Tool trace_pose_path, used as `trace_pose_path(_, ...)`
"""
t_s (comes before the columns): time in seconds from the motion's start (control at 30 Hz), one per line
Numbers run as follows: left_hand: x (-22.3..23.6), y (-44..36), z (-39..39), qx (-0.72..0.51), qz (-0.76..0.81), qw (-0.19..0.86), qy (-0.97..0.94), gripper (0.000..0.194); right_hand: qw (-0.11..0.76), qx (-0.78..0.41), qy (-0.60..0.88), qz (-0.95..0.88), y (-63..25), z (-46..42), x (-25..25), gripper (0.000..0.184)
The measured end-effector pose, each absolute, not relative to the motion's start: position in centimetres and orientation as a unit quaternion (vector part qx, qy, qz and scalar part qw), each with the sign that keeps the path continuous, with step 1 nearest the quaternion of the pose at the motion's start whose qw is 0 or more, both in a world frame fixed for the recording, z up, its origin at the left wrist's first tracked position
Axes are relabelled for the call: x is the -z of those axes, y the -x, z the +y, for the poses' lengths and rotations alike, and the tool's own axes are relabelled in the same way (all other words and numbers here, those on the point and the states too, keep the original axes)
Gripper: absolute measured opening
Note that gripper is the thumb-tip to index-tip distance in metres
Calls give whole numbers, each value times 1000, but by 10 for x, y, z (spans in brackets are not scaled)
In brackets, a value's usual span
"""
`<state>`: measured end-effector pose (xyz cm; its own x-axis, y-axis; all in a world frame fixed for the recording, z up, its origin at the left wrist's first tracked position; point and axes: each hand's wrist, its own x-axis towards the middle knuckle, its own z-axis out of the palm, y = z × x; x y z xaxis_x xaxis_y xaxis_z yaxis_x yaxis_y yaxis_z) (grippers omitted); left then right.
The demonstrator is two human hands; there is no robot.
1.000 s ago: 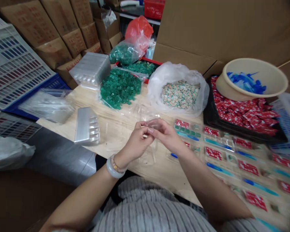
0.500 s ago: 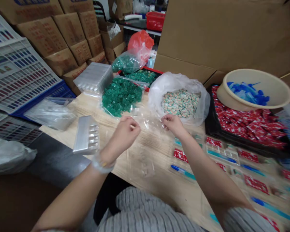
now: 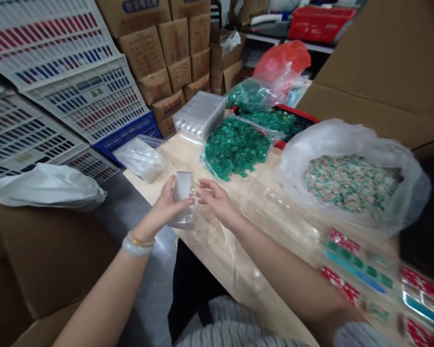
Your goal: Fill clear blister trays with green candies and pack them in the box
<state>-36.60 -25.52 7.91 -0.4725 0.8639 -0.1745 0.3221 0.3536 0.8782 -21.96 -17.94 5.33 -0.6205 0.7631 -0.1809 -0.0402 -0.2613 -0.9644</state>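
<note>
L hand [image 3: 166, 206] grips a small stack of clear trays [image 3: 183, 187] at the counter [image 3: 264, 289]'s near-left edge, thumb across it. R hand [image 3: 217, 200] just right of stack, fingers loosely bent; can't tell if touching it or pinching clear plastic. Step, my read: working at the stack's edge, L steadying, R at fingertips. Next move prob calls for light fingertip ctrl; thin nested plastic may cling.

Containers L→R: clear bag [image 3: 272, 133] w/ heap of green pcs [image 3: 238, 149]; behind it, red-rimmed black tray [image 3: 296, 112], more green pcs; wht plastic bag [image 3: 292, 159], mouth open, lots of small wht/teal pkts [image 3: 347, 180]; far R, filled clear trays [image 3: 363, 248] w/ red pkts [image 3: 344, 240], some w/ blue/teal handles [image 3: 372, 283].
</note>
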Motion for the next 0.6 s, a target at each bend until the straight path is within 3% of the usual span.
trace_pose_path(0.13, -57, 362, -255, -424, 727, 389, -376, 97, 231, -815, 325, -421, 266, -174, -32, 33)
trace_pose_path(0.43, -58, 369, -257, -456, 709, 381, -380, 97, 193, -833, 305, -419, 263, -170, -26, 32)
trace_pose_path(0.53, -63, 379, -258, -402, 740, 349, -412, 79, 172, -762, 332, -528, 262, -163, -29, 33)
trace_pose_path(0.6, -69, 393, -261, -323, 776, 305, -447, 60, 204, -641, 358, -647, 261, -153, -39, 32)
